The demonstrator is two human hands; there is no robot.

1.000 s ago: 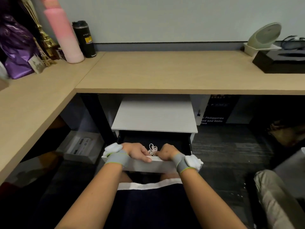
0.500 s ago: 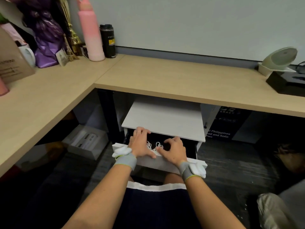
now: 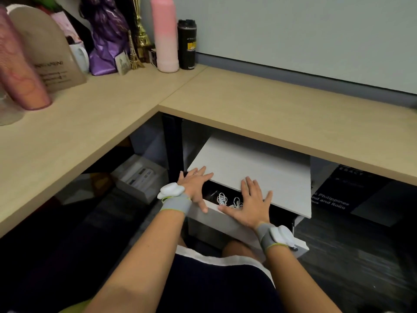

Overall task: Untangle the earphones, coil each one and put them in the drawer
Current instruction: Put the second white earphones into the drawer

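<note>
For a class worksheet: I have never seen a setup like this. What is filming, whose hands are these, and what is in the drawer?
There is no machine. A camera worn on a person's head looks down at their bare hands. The left hand and right hand, each with a grey wristband, lie flat and open across the open white drawer under the light wooden desk, holding nothing. Inside the drawer lie coiled white earphones. A tall pink bottle stands at the desk's back corner.
</note>
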